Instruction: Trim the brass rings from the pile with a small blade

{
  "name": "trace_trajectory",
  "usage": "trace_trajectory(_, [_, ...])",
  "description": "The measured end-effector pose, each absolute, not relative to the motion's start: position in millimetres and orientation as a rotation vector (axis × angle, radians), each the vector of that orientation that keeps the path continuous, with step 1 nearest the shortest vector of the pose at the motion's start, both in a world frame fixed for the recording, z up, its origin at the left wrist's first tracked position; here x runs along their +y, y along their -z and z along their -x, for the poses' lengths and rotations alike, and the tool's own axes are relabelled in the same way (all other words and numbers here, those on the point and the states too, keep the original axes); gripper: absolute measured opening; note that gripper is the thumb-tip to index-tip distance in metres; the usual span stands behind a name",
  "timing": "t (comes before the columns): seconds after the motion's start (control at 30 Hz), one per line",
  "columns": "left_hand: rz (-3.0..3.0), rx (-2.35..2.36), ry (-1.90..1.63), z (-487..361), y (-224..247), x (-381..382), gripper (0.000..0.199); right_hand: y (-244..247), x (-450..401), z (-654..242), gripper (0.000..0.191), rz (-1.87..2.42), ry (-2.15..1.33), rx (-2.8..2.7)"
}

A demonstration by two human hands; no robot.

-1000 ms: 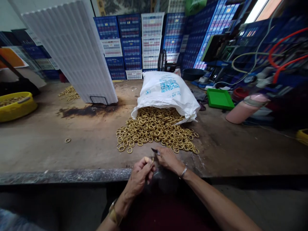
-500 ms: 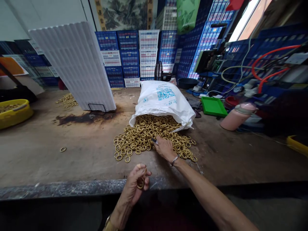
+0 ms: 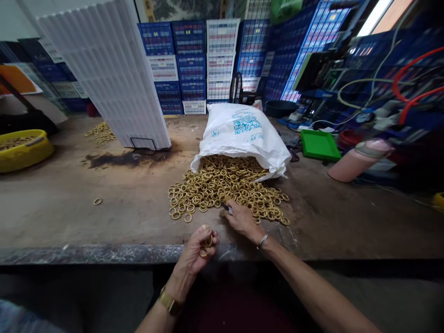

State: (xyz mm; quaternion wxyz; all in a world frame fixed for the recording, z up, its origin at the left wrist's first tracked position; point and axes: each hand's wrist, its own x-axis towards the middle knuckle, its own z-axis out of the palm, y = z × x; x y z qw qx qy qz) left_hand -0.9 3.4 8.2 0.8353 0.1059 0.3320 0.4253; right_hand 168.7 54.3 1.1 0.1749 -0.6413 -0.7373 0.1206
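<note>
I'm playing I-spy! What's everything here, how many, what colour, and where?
Table: one, brown, middle
Sack: one, white, on table
Piled rings: many, gold, sack's mouth
Lone ring: one, gold, table's left
Panel: one, white, left of sack
Small heap: one, gold, beside panel
Tub: one, yellow, far left
Tray: one, green, right of sack
Bottle: one, pink, near tray
Crates: many, blue and white, back
Hoses: several, red and pale, right
Left hand: one, near table's front, holding rings
Right hand: one, by piled rings, holding dark-tipped tool
</note>
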Motion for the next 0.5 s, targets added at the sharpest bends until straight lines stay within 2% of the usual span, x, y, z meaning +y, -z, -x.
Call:
trace_trajectory(0.23, [-0.64, 1.014, -1.038, -4, -4, 9, 0.028, -2, 52, -160, 0.01, 1.584, -1.03, -1.616])
trace_trajectory(0.37, [-0.967, 1.206, -1.051, -8, 5, 10, 0.023, -5, 51, -158, 0.008, 1.536, -1.235, -1.46])
trace_trajectory(0.5, [-1.225, 1.208, -1.118, -8, 15, 10, 0.022, -8, 46, -155, 0.01, 1.462, -1.453, -1.33])
